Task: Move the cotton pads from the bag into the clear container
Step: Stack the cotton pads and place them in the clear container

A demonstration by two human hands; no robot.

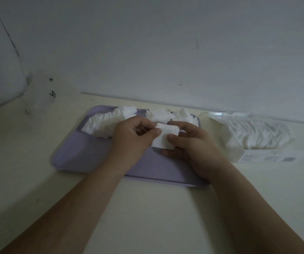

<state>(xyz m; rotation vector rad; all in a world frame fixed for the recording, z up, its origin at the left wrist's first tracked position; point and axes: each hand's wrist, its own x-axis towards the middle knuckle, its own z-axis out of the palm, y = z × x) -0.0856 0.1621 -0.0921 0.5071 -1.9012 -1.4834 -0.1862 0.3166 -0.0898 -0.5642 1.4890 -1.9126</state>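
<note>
Both hands hold one small stack of white cotton pads [164, 137] above a purple tray [74, 153]. My left hand [133, 140] grips its left side, thumb on top. My right hand [189, 143] grips its right side. Rows of loose cotton pads [107, 123] lie fanned along the tray's far edge, with more pads [184, 115] at the far right corner. The bag [257, 136], clear plastic with pads still inside, lies on its side to the right of the tray. A clear container [43, 94] stands at the far left by the wall, hard to make out.
The tray sits on a cream tabletop [147, 208] that meets a white wall [147, 43] at the back. A printed label [270, 156] shows on the bag's near side. The scene is dim.
</note>
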